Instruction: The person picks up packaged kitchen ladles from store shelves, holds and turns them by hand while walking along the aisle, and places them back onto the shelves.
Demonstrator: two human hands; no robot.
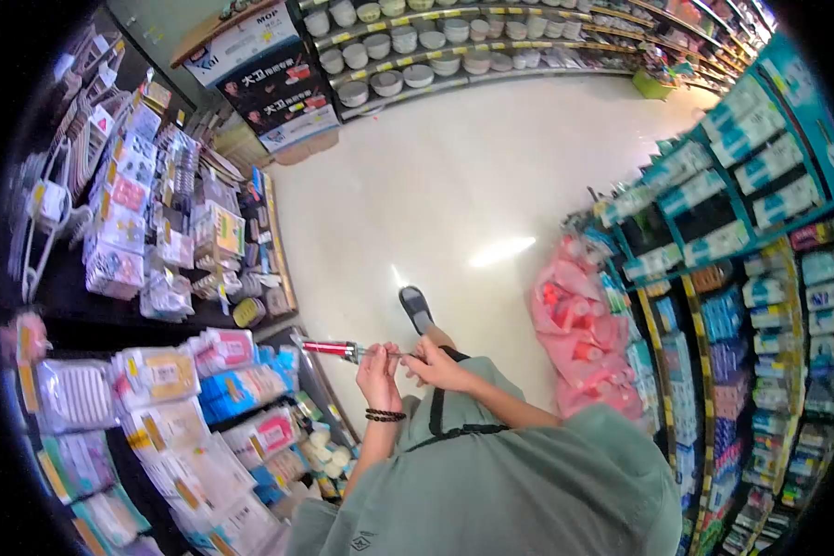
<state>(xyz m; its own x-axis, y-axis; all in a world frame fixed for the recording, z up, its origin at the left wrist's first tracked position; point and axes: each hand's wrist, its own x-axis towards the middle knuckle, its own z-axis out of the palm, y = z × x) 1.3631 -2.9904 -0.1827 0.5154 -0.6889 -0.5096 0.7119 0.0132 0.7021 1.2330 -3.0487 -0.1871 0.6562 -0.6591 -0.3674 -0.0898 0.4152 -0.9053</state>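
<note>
A slim item with a shiny red cylinder [329, 348] at one end and a thin dark shaft is held out in front of my waist. Its exact kind is not clear. My left hand [377, 378], with a dark beaded bracelet [385, 415] on the wrist, is closed around it near the red part. Fingers of my right hand [433, 365] pinch the thin shaft end, close beside the left. The red end points left, toward the shelf of packaged goods.
Packaged goods [162, 373] fill the shelf at my left. A pink plastic bag [584, 338] with red items stands at my right, by tall shelves [704, 371]. Bowls [377, 46] line the far shelf, beside a stacked mop box [273, 83]. Pale floor [417, 176] lies ahead.
</note>
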